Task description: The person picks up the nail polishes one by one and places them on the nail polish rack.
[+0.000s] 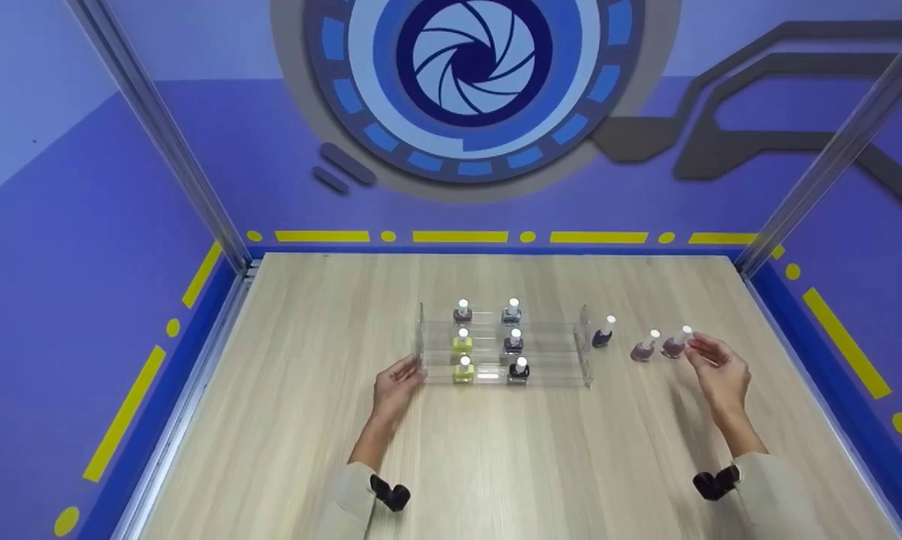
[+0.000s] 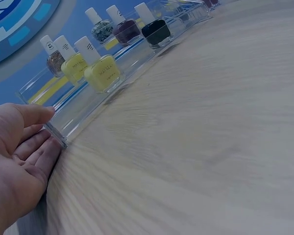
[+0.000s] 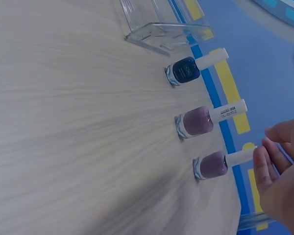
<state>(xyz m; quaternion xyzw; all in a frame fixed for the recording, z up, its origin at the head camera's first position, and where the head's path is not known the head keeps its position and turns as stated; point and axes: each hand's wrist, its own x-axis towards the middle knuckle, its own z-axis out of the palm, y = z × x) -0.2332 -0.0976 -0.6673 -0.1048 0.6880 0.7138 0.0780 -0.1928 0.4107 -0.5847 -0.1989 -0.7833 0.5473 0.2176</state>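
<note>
A clear tiered rack (image 1: pixel 548 371) stands on the table, with several white-capped nail polish bottles in two columns. My left hand (image 1: pixel 398 386) is at its left end, thumb and fingers on the end panel (image 2: pixel 59 134). A yellow bottle (image 2: pixel 103 73) stands in the front tier near that hand. Right of the rack, a dark blue bottle (image 1: pixel 603 334) and a mauve bottle (image 1: pixel 643 348) stand upright on the table. My right hand (image 1: pixel 720 371) is beside the outermost mauve bottle (image 3: pixel 214 165), fingertips right at its white cap (image 3: pixel 241 156), the thumb held apart from the fingers.
The wooden table (image 1: pixel 495 465) meets a blue printed wall (image 1: pixel 218 135) at the back and panels on both sides. Metal posts (image 1: pixel 833 150) rise at the back corners. In the rack, a black bottle (image 1: pixel 519 371) stands in front, and the right-hand part holds no bottles.
</note>
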